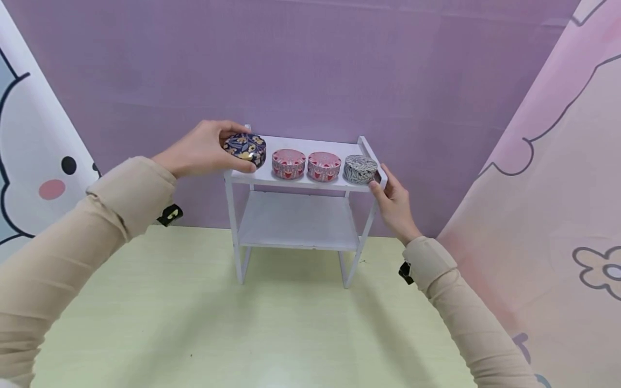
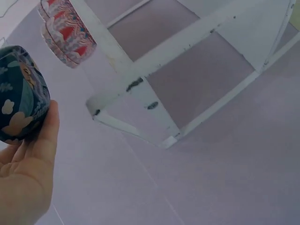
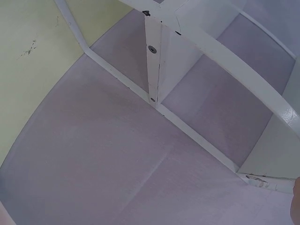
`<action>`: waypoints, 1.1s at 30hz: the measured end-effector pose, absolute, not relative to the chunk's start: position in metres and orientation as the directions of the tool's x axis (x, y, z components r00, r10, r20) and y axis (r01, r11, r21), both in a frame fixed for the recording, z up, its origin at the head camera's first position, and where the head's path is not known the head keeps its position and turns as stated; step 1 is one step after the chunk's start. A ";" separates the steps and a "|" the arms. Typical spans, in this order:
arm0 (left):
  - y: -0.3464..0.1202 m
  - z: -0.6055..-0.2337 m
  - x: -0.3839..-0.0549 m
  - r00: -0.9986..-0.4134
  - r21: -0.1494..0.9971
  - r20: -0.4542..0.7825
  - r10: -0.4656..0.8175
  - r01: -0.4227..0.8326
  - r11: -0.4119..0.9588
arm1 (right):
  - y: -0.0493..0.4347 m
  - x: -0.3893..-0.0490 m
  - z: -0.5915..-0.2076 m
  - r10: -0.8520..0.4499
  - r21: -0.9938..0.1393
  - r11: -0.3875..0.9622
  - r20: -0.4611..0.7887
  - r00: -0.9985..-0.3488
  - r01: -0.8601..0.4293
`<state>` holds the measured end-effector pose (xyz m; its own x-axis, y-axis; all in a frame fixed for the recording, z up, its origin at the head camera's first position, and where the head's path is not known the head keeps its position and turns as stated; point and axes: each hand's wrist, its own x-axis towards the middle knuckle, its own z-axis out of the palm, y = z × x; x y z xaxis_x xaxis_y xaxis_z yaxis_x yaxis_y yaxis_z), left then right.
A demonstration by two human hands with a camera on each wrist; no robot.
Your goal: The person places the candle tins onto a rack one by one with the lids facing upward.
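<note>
My left hand (image 1: 208, 148) grips a round dark blue tin (image 1: 246, 149) with a yellow and white flower pattern, thumb along its front and fingers behind. In the head view the tin overlaps the left end of a white two-tier shelf (image 1: 315, 143); the left wrist view shows it beside the shelf's end. My right hand (image 1: 396, 205) holds the right front corner of the shelf's top, thumb in front and fingers at the side. Close to that thumb stands a black-and-white patterned tin (image 1: 360, 170). Two red-and-pink tins, one left (image 1: 288, 164) and one right (image 1: 324, 166), stand between.
Below the top tier is a lower white board (image 1: 298, 221). The shelf stands on a pale green floor (image 1: 291, 318) against a purple backdrop (image 1: 310, 70). Printed cartoon panels flank it, one at left (image 1: 36, 145) and one at right (image 1: 548, 215).
</note>
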<state>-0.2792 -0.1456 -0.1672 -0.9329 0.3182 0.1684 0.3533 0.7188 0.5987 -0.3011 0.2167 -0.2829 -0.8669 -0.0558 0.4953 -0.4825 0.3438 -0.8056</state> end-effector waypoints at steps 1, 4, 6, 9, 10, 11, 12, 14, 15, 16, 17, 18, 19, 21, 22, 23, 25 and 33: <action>-0.146 -0.167 -0.282 -0.933 0.595 0.165 0.320 0.353 0.722 | 0.217 -0.301 -0.283 -0.057 -0.805 0.344 0.497 -0.866 -0.484; -0.147 -0.167 -0.291 -0.933 0.586 0.157 0.323 0.351 0.730 | 0.217 -0.301 -0.282 -0.056 -0.805 0.344 0.497 -0.866 -0.484; -0.148 -0.167 -0.297 -0.933 0.582 0.155 0.325 0.352 0.733 | 0.217 -0.301 -0.281 -0.058 -0.803 0.346 0.497 -0.866 -0.484; -0.149 -0.168 -0.305 -0.930 0.579 0.150 0.335 0.358 0.733 | 0.218 -0.301 -0.281 -0.064 -0.799 0.355 0.498 -0.865 -0.486; -0.149 -0.168 -0.308 -0.929 0.577 0.147 0.339 0.359 0.734 | 0.218 -0.301 -0.281 -0.066 -0.797 0.357 0.498 -0.865 -0.487; -0.149 -0.169 -0.310 -0.928 0.576 0.142 0.344 0.360 0.734 | 0.218 -0.301 -0.281 -0.069 -0.795 0.360 0.499 -0.864 -0.487; -0.149 -0.169 -0.312 -0.927 0.573 0.136 0.348 0.360 0.736 | 0.218 -0.301 -0.281 -0.070 -0.793 0.364 0.499 -0.864 -0.488; -0.149 -0.171 -0.315 -0.926 0.575 0.126 0.355 0.360 0.735 | 0.218 -0.300 -0.281 -0.069 -0.790 0.369 0.502 -0.862 -0.489; -0.149 -0.171 -0.316 -0.926 0.575 0.123 0.356 0.359 0.735 | 0.218 -0.300 -0.282 -0.067 -0.790 0.370 0.502 -0.862 -0.489; -0.149 -0.172 -0.317 -0.926 0.573 0.118 0.358 0.359 0.737 | 0.218 -0.300 -0.282 -0.065 -0.790 0.370 0.503 -0.862 -0.489; -0.149 -0.173 -0.319 -0.926 0.570 0.115 0.360 0.358 0.740 | 0.218 -0.300 -0.282 -0.064 -0.789 0.370 0.505 -0.861 -0.490; -0.149 -0.174 -0.320 -0.926 0.566 0.113 0.361 0.359 0.743 | 0.217 -0.299 -0.282 -0.062 -0.789 0.368 0.506 -0.860 -0.491; -0.149 -0.174 -0.321 -0.926 0.564 0.108 0.360 0.356 0.745 | 0.217 -0.299 -0.281 -0.062 -0.790 0.366 0.506 -0.860 -0.492; -0.149 -0.176 -0.323 -0.928 0.552 0.101 0.360 0.353 0.755 | 0.217 -0.299 -0.281 -0.061 -0.792 0.361 0.507 -0.860 -0.492; -0.149 -0.176 -0.324 -0.929 0.549 0.094 0.359 0.349 0.760 | 0.217 -0.298 -0.282 -0.062 -0.791 0.361 0.507 -0.860 -0.493; -0.149 -0.177 -0.325 -0.930 0.543 0.089 0.358 0.346 0.765 | 0.217 -0.298 -0.282 -0.062 -0.792 0.360 0.507 -0.860 -0.493; -0.149 -0.178 -0.326 -0.931 0.535 0.081 0.356 0.342 0.773 | 0.217 -0.299 -0.282 -0.062 -0.793 0.359 0.505 -0.861 -0.492; -0.145 -0.177 -0.329 -0.925 0.447 0.073 0.374 0.365 0.816 | 0.218 -0.300 -0.282 -0.058 -0.796 0.360 0.502 -0.863 -0.488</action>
<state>-0.3287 -0.1453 -0.1771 -0.9247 0.3736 0.0734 0.3654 0.8164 0.4473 -0.2996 0.2182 -0.2821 -0.8627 -0.0585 0.5023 -0.4875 0.3596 -0.7956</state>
